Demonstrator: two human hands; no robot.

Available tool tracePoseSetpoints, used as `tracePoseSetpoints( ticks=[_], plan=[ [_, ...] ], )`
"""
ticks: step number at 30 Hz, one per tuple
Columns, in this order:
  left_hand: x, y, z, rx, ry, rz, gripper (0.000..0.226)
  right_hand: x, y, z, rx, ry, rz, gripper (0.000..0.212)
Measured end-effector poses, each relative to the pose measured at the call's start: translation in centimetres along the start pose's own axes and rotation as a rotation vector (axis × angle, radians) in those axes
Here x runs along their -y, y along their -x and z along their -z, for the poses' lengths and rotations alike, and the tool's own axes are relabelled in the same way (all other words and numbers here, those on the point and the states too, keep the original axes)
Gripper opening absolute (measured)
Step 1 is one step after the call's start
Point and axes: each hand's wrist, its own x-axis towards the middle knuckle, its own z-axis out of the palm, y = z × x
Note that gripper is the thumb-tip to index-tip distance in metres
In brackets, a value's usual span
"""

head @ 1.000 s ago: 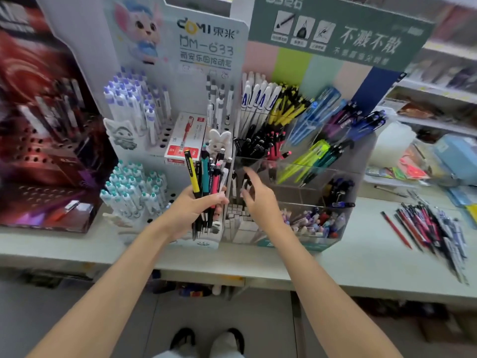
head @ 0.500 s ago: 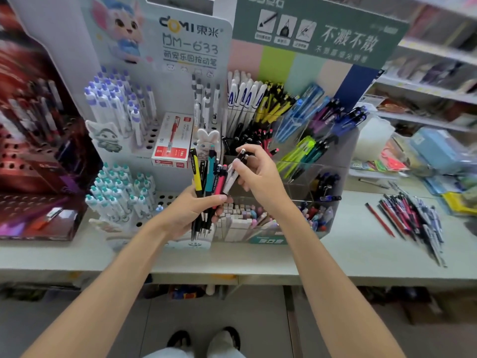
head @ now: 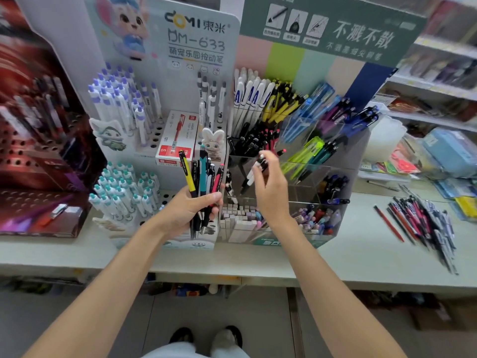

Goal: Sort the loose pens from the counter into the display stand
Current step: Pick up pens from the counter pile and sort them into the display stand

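Over the middle of the tabletop [head: 361, 257], before the display stand [head: 302, 195], a white-and-black pen [head: 254, 170] is pinched between thumb and fingertips of the right hand [head: 272, 192] and held tilted just above the front clear compartments. A bundle of pens [head: 204, 174] is gripped upright in the fist of the left hand [head: 185, 210], close beside.

Step judged: placing of one pen. The pen should be matched to its like before release; the compartment meant cannot be told. It is best lowered tip down along the lean of its neighbours, so that the black and red pens [head: 255, 143] behind are not knocked. The bundle should be held off the stand's rim.

Toward the right edge of the tabletop a heap of loose pens [head: 426, 223] is seen, well apart from the stand; task judged far from done. Tabletop pale and smooth. Shop shelves [head: 438, 81] are seen blurred at right, grey floor [head: 103, 319] below.
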Motion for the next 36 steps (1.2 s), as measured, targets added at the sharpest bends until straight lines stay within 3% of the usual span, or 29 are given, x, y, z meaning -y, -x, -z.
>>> tracePoseSetpoints(
  ticks=[2, 5, 7, 9, 10, 12, 14, 17, 22, 30, 34, 36],
  plan=[
    [-0.1, 0.0, 0.0, 0.005, 0.016, 0.010, 0.044, -1.2, 0.6, -1.3, 0.116, 0.106, 0.046, 0.038],
    [-0.3, 0.1, -0.1, 0.034, -0.001, 0.002, 0.044, -1.3, 1.2, -2.1, 0.401, 0.188, -0.039, 0.043],
    [-0.4, 0.3, -0.1, 0.060, -0.018, -0.008, 0.038, -0.8, 1.3, -1.5, 0.340, 0.166, -0.006, 0.047],
    [-0.7, 0.3, -0.1, 0.073, -0.054, -0.010, 0.033, 1.0, 0.9, 0.0, 0.197, -0.030, -0.028, 0.048],
    [-0.9, 0.3, -0.3, 0.091, -0.081, -0.005, 0.030, 2.1, 0.3, 0.7, 0.217, -0.172, -0.104, 0.050],
    [-1.2, 0.1, -0.7, 0.155, -0.126, 0.007, 0.024, 4.0, -1.1, 1.6, 0.424, -0.387, -0.263, 0.058],
    [-1.4, -0.3, -1.3, 0.194, -0.111, 0.020, 0.015, 4.7, -2.0, 2.2, 0.553, -0.390, -0.240, 0.056],
    [-1.5, -0.4, -1.8, 0.230, -0.029, 0.058, 0.015, 4.8, -2.4, 3.2, 0.527, -0.435, -0.213, 0.035],
    [-1.9, -0.1, -2.1, 0.281, -0.011, 0.129, 0.022, 4.2, -2.5, 4.1, 0.474, -0.453, -0.258, 0.037],
    [-2.4, 0.1, -2.1, 0.251, -0.022, 0.032, 0.034, 4.2, -2.8, 4.6, 0.405, -0.501, -0.262, 0.021],
    [-2.7, 0.2, -1.7, 0.236, -0.070, 0.016, 0.043, 4.6, -2.8, 4.2, 0.253, -0.579, -0.314, 0.021],
    [-2.5, 0.2, -1.5, 0.228, -0.070, 0.017, 0.045, 4.7, -2.8, 4.1, 0.297, -0.540, -0.302, 0.026]
  ],
)
